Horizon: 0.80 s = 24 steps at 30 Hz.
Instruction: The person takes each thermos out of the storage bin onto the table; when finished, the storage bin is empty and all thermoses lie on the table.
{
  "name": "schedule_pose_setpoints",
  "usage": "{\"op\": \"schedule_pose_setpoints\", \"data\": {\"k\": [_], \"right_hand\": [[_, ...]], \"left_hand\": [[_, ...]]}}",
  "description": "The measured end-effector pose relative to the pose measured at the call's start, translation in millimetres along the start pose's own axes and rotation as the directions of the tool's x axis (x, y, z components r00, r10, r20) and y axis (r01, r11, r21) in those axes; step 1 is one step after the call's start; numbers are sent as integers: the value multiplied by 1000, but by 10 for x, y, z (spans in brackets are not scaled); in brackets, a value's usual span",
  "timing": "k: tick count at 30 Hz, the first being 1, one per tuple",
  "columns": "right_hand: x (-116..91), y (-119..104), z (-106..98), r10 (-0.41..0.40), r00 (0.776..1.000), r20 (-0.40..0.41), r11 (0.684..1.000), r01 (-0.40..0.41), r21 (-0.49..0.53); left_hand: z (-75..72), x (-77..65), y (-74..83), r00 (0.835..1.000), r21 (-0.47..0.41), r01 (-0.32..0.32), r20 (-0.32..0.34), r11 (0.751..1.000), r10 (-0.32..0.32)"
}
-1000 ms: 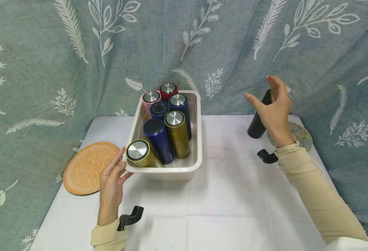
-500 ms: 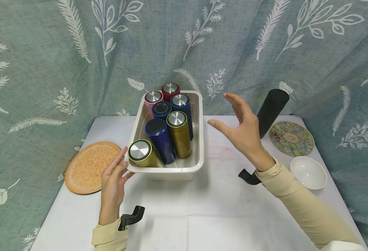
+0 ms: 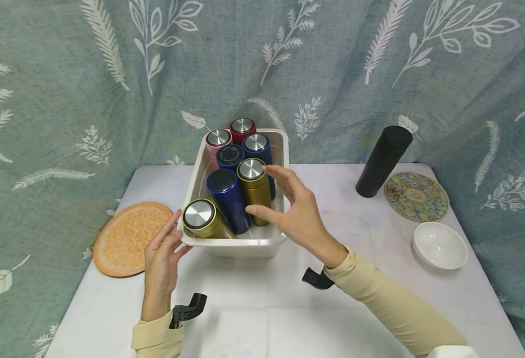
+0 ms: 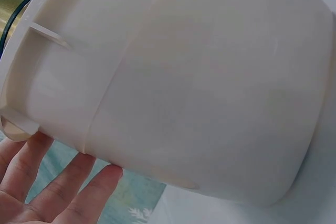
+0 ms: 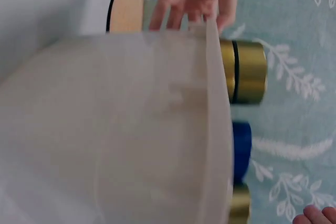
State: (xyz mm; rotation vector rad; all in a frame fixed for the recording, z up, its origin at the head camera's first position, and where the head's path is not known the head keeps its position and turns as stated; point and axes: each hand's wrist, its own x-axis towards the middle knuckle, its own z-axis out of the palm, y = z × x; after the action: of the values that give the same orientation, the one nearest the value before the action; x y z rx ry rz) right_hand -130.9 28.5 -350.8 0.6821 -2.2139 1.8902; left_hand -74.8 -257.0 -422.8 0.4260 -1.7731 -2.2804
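Note:
A white plastic bin [image 3: 244, 250] holds several vacuum flasks. Its front left corner carries a leaning gold flask [image 3: 202, 219]. Beside that are a shiny blue flask [image 3: 228, 199] and a second gold flask [image 3: 255, 191] with a silver lid. Farther back sit two dark blue flasks, a pink flask [image 3: 218, 139] and a red flask [image 3: 243, 128]. My left hand [image 3: 160, 263] holds the bin's front left corner, fingers against its outside wall in the left wrist view. Over the bin's right rim reaches my right hand [image 3: 300, 214], thumb and fingers spread beside the second gold flask; contact is unclear.
A black flask [image 3: 383, 161] stands at the back right, near a patterned round mat [image 3: 416, 196] and a white bowl [image 3: 440, 246]. An orange round mat [image 3: 130, 238] lies on the left. Leaf-patterned cloth [image 3: 334, 59] hangs behind the white-covered table [image 3: 253, 318].
My right hand has moved left from beside the black flask to the second gold flask over the bin. The left hand stays at the bin's corner.

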Motion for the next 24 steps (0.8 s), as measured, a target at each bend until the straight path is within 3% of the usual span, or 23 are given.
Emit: {"op": "schedule_pose_setpoints", "data": {"k": [9,16,24], "right_hand": [[-64,24,358,60,995,77,997,-64,51],[-85,63,529,80,991,111,994,-87,64],[-62,112,681,153,976,152,982,-168,90]], "left_hand": [[0,-9,3,1000,11,-3,6,1000,3],[11,-11,-4,1000,26,-5,14,1000,4],[5,-20,4,1000,31,-3,18,1000,3]]}}
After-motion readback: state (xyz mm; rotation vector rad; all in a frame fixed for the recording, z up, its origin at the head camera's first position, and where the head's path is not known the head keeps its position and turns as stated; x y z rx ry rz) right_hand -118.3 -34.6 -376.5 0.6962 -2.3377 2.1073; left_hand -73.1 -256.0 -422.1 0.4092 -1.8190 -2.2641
